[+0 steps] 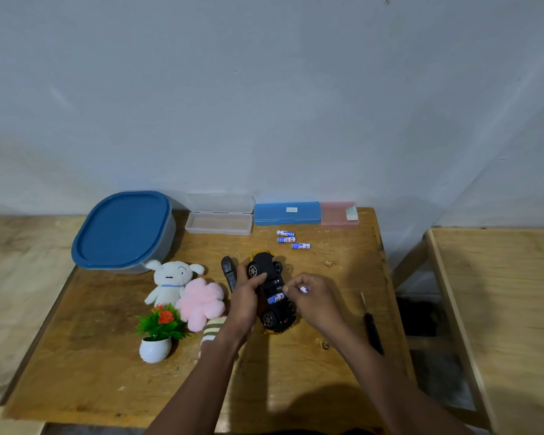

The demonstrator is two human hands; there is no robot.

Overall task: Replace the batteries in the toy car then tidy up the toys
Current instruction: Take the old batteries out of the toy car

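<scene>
The toy car [272,293] lies upside down in the middle of the wooden table [107,356], black underside and wheels up. Its battery bay is open and one battery [275,299] sits inside. My left hand [247,301] grips the car's left side. My right hand [311,298] hovers just right of the bay and pinches a battery [303,289] in its fingertips. Three loose batteries [286,239] lie on the table behind the car. A black screwdriver [370,328] lies to the right. The dark battery cover [228,273] rests left of the car.
A blue-lidded tub [123,230] stands at the back left, beside an open clear case [219,222], a blue case [286,212] and a pink case [338,214]. A white plush [170,279], a pink plush [200,301], a potted plant [159,331] and a striped toy [211,331] sit left of my hands.
</scene>
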